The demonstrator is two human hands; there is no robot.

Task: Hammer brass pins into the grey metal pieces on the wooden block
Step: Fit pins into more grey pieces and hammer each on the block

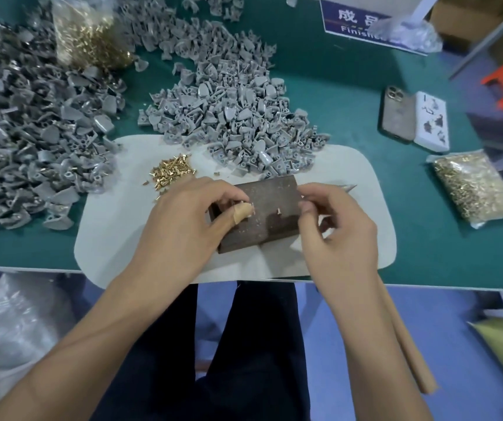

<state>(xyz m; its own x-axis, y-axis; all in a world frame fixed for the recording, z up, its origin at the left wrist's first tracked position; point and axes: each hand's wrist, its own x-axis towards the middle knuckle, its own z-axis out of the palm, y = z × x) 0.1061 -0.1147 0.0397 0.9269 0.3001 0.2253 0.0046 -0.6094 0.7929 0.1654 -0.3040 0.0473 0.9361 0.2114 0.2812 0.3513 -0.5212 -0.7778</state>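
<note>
Over on the white mat (pixel 350 165), the wooden block (pixel 262 214) sits dead centre with both hands on it; left hand (pixel 183 220) has its fingers curled, pinching a small brass pin (pixel 252 207) at the block's left edge, taped fingertip and all; right hand (pixel 335 232) is curled too, can't tell what it's got; one more pin (pixel 278 211) stands mid-block; loose brass pins (pixel 172 173) and a grey metal pieces pile (pixel 238 117) sit just behind.

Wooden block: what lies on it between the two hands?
Head view: a small brass pin stands on the wooden block, between the left hand and right hand.
</note>
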